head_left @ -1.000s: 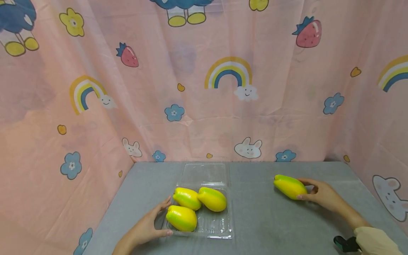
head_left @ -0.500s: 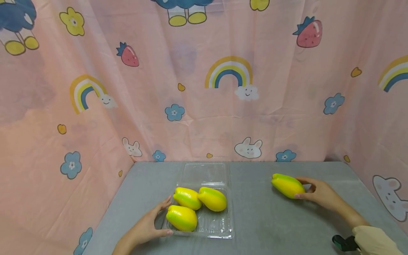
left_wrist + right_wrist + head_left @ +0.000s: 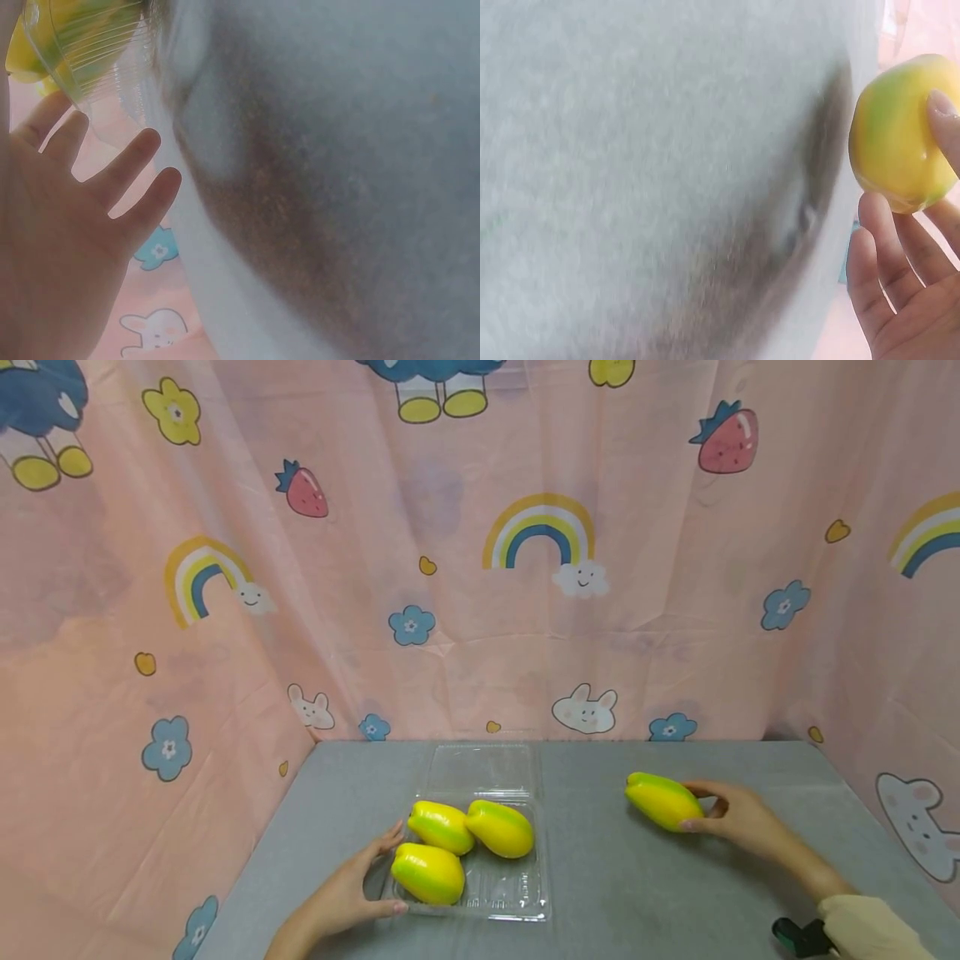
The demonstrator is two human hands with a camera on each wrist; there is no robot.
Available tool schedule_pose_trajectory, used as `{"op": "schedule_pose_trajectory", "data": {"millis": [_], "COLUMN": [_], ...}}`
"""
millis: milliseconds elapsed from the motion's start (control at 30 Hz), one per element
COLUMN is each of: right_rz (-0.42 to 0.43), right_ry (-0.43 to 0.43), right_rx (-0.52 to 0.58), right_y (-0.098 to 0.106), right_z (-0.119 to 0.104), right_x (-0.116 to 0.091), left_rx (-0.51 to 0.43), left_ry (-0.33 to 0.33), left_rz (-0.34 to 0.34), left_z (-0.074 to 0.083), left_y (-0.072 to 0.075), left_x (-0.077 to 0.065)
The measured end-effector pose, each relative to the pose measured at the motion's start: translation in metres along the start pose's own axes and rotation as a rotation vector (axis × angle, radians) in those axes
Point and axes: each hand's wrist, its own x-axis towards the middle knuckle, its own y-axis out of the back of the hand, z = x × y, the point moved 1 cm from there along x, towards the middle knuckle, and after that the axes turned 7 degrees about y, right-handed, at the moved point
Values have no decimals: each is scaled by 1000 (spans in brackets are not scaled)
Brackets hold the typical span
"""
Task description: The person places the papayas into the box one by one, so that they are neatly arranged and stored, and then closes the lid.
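In the head view my right hand (image 3: 738, 814) holds a yellow-green papaya (image 3: 663, 802) between thumb and fingers, just over the right part of the table. The right wrist view shows the thumb on one side of this papaya (image 3: 900, 135) and fingertips against its end. My left hand (image 3: 341, 889) touches the left edge of a clear plastic clamshell box (image 3: 510, 893), its fingers spread and fairly straight in the left wrist view. Inside the box lie three more papayas: one at back left (image 3: 441, 827), one at back right (image 3: 501, 829), one at front left (image 3: 428, 874).
The box lid (image 3: 483, 768) lies folded back behind its base on the grey table (image 3: 600, 877). A pink patterned curtain (image 3: 465, 677) hangs behind the table and along both sides. A dark strapped object (image 3: 801, 937) is by the right sleeve (image 3: 866, 927).
My right hand has moved a little to the left with the papaya in its grip. The left hand, the box and the papayas in it have stayed in place.
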Motion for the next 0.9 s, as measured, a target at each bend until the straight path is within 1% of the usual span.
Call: {"op": "schedule_pose_trajectory", "data": {"millis": [267, 433, 600, 900], "right_rz": [-36, -38, -47, -58], "right_ry": [-6, 13, 29, 60], "right_rx": [11, 25, 58, 77], "right_y": [-7, -12, -16, -22], "right_z": [-13, -19, -32, -54], "right_x": [2, 4, 4, 5], "left_rx": [-1, 3, -7, -4], "left_ry": [-15, -11, -8, 24], "left_rz": [-2, -5, -8, -8], "left_z": [0, 2, 3, 3], "left_y": [0, 0, 0, 0], "left_x": [-1, -1, -2, -2]}}
